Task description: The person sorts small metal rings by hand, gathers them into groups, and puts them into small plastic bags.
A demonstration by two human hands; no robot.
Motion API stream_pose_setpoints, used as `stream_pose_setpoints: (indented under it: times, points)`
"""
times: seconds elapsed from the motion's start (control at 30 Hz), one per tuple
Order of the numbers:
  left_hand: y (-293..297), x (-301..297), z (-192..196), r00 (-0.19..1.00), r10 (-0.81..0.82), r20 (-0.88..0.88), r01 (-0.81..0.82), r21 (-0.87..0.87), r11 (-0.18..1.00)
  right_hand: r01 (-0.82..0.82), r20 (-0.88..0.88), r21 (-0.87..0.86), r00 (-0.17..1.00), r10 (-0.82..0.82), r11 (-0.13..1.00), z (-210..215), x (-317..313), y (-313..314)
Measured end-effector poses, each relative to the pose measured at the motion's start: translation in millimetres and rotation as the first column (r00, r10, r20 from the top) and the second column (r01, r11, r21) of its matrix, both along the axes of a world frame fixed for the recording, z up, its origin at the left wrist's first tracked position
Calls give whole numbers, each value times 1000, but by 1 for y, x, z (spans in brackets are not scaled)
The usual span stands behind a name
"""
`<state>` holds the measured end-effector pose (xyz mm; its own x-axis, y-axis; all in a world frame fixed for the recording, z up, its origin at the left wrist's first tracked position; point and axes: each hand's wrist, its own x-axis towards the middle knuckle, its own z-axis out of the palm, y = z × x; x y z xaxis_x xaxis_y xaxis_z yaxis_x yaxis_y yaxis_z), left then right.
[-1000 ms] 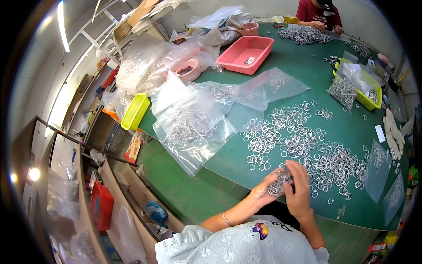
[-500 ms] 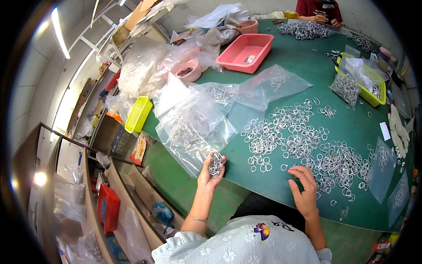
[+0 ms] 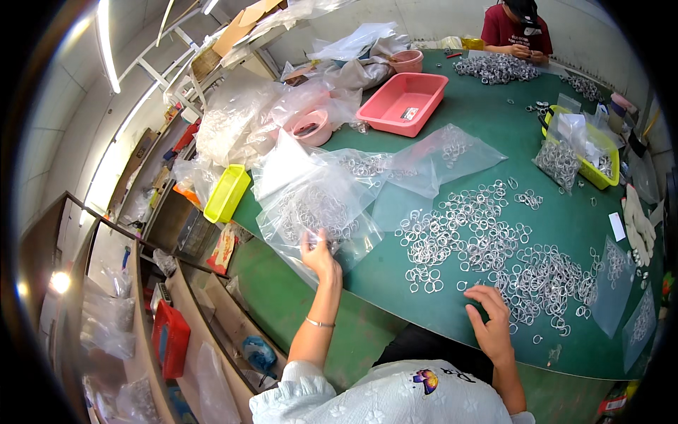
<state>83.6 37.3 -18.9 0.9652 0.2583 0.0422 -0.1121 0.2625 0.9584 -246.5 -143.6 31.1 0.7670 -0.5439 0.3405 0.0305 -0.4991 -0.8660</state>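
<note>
Fingers (image 3: 308,244) of the left hand (image 3: 323,263) are at the six o'clock side of a clear plastic bag (image 3: 311,205); whether they lie on the film or under it, and whether they pinch anything, I can't make out. The right hand (image 3: 493,325) has its fingers spread and lightly curved, thumb apart, gripping nothing I can see. Just past them at eleven o'clock lies a lone ring (image 3: 462,285); the loose metal rings (image 3: 547,275) heap up at two o'clock and spread toward eleven, on the green counter (image 3: 487,113), and more show through the bag. The step in hand looks like handling rings at the bag; the next move seems to call for a light touch, so the thin film does not catch on the left fingers. Farther out, a pink tray (image 3: 395,128) sits at the bag's one o'clock, a yellow-green tray (image 3: 226,194) at its nine, and a co-worker (image 3: 510,35) at the right hand's twelve.
</note>
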Motion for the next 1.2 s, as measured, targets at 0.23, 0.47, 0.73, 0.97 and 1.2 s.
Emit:
stream_pose_setpoints:
  times: [0.23,0.47,0.73,0.97,1.2]
  points:
    - [-20,88,14,888,-8,459,-394,770,501,5,3,17,1000,-5,1000,-2,-2,-4]
    - [-13,71,-3,912,-290,291,-199,931,307,199,-65,-25,978,-200,980,-3,-37,-28]
    - [-39,-76,21,850,-473,233,127,781,612,552,-127,-471,729,-672,688,-16,-90,-67]
    - [-105,-169,40,184,-980,73,418,897,145,444,-402,-566,587,-703,694,-53,-84,-64]
    - [-145,-175,35,-75,-969,-237,34,970,-240,251,-349,-534,804,-481,808,-32,-25,-31]
